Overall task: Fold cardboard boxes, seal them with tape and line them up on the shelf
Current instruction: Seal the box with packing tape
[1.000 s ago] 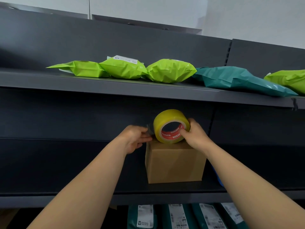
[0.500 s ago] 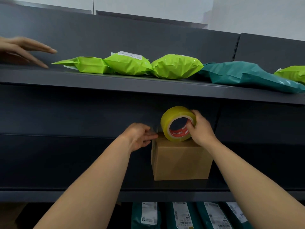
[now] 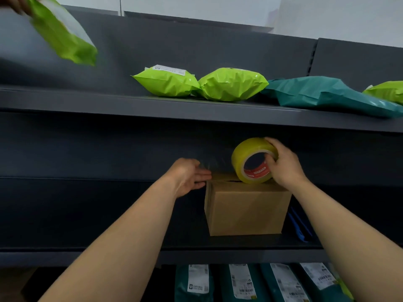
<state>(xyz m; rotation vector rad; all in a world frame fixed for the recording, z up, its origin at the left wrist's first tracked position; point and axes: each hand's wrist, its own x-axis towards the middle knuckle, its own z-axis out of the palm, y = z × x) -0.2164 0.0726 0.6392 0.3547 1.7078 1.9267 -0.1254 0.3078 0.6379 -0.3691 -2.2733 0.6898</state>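
Cardboard box [image 3: 246,211] stands on middle shelf [image 3: 109,243], against dark back panel. Right hand [image 3: 283,165] grips yellow tape roll [image 3: 242,158] upright on box top, thumb inside core, fingers curled over rim. Clear tape strip [image 3: 214,165] stretches from roll leftward to left hand [image 3: 187,175], whose fingers lie straight against box's top left edge. Upper shelf [image 3: 87,103] carries lime green parcels [image 3: 231,83] and teal parcel [image 3: 322,92]. Top left, blurred lime parcel [image 3: 63,33] hangs tilted above shelf.
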